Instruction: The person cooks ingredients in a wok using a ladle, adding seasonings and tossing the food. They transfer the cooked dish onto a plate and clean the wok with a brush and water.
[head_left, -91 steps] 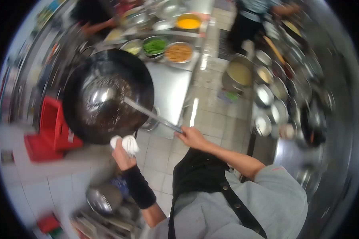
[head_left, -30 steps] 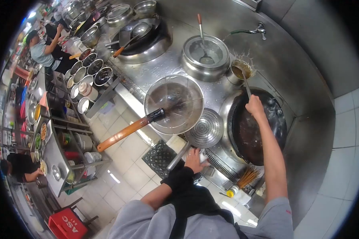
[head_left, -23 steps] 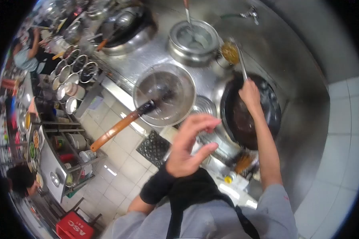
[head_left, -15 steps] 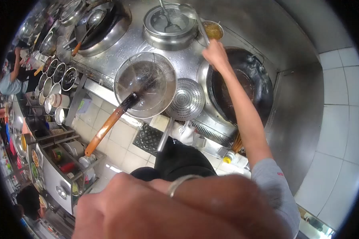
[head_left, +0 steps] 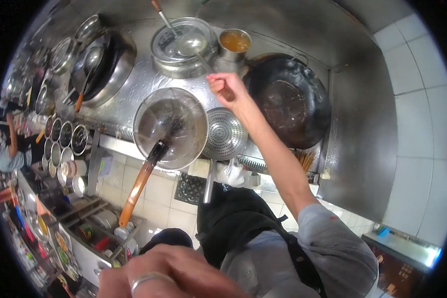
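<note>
My right hand (head_left: 227, 89) reaches forward, its fingers closed on the handle end of a ladle (head_left: 191, 44). The ladle's bowl is over the round metal pot (head_left: 181, 67) at the back, which holds a second utensil with a wooden-tipped handle (head_left: 157, 6). Beside the pot stands a metal container of orange-yellow liquid (head_left: 235, 41). Close to the camera at the bottom, my left hand (head_left: 179, 273) wears a ring, its fingers curled. Whatever it may hold is hidden.
A dark wok (head_left: 295, 111) sits on the right of the stove. In front are a wooden-handled mesh strainer (head_left: 139, 186) and a perforated skimmer (head_left: 226, 134). Another wok (head_left: 116, 64), several metal containers (head_left: 66, 134) and a person (head_left: 12, 154) are on the left.
My right hand has moved left with the ladle, whose bowl is now lower over the pot. My left hand has dropped lower in view. The camera view has shifted.
</note>
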`<state>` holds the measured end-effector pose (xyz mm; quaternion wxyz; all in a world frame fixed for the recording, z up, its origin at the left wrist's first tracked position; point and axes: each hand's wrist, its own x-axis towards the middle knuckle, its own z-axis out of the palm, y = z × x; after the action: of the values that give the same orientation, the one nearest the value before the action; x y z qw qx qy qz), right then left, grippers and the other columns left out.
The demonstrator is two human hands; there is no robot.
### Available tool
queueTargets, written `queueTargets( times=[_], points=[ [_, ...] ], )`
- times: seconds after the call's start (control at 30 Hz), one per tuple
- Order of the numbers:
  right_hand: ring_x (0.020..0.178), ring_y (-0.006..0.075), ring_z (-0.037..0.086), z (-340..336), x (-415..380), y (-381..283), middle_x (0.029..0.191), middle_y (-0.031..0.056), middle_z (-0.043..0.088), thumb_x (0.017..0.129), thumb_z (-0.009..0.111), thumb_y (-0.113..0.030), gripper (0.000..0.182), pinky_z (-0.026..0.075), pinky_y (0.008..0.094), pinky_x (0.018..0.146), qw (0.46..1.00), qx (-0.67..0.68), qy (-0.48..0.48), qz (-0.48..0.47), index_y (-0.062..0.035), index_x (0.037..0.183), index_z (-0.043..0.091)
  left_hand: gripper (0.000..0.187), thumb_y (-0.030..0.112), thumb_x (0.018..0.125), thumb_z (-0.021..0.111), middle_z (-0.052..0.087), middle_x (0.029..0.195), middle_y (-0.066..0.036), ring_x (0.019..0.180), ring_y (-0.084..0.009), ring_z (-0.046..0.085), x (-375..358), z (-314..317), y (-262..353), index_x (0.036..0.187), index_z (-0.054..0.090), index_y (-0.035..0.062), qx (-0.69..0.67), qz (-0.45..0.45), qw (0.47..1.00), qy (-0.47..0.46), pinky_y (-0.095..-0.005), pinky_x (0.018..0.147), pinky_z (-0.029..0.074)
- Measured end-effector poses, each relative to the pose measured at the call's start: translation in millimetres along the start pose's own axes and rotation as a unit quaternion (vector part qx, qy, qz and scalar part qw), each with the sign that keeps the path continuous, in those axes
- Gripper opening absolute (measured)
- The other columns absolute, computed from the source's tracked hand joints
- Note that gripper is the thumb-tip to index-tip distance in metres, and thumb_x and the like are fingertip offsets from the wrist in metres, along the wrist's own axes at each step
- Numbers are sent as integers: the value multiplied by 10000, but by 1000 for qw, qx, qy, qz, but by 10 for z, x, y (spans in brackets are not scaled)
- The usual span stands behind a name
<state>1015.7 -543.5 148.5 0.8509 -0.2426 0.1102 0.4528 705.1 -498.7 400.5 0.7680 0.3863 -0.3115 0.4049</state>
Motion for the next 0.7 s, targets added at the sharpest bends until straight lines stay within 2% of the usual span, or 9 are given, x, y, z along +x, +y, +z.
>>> queueTargets(
  times=[0.2, 0.23, 0.33, 0.57, 0.7],
  points=[
    [530, 35, 418, -45, -989, 73, 722, -4, 469, 972, 554, -6, 78, 346, 177, 449, 998, 55, -38, -23, 62, 961, 517, 315, 201, 901, 679, 656, 1060, -198, 972, -295, 670, 2, 82, -118, 1124, 696, -21, -33, -32, 999, -23, -346, 856, 556],
    [531, 29, 413, -15, -1233, 92, 730, -8, 472, 975, 547, -7, 93, 342, 175, 449, 998, 27, -19, -48, 70, 1018, 517, 316, 207, 903, 678, 657, 1054, -199, 967, -295, 672, -9, 138, -153, 1119, 698, -22, -43, -39, 998, -30, -346, 853, 558],
    [532, 27, 406, -88, -1889, 117, 765, 5, 483, 974, 541, -9, 175, 322, 186, 442, 997, 68, 10, -46, 82, 1123, 524, 320, 227, 908, 674, 663, 1037, -200, 952, -298, 676, -27, 354, -264, 1106, 702, -24, -73, -55, 995, -46, -346, 846, 563],
    [518, 40, 411, -371, -3356, 132, 795, 40, 534, 948, 577, -7, 270, 309, 204, 426, 992, 59, 67, -91, 64, 1206, 543, 340, 272, 921, 666, 675, 996, -204, 918, -303, 687, -195, 1028, -473, 1075, 713, -28, -118, -87, 986, -84, -346, 829, 576],
    [517, 51, 430, -479, -4034, 138, 778, 35, 529, 945, 594, -4, 301, 326, 217, 430, 979, 11, 128, -159, 76, 1231, 547, 357, 298, 929, 661, 682, 973, -206, 899, -306, 693, -369, 1487, -578, 1058, 719, -31, -152, -116, 976, -105, -346, 819, 583]
  ],
)
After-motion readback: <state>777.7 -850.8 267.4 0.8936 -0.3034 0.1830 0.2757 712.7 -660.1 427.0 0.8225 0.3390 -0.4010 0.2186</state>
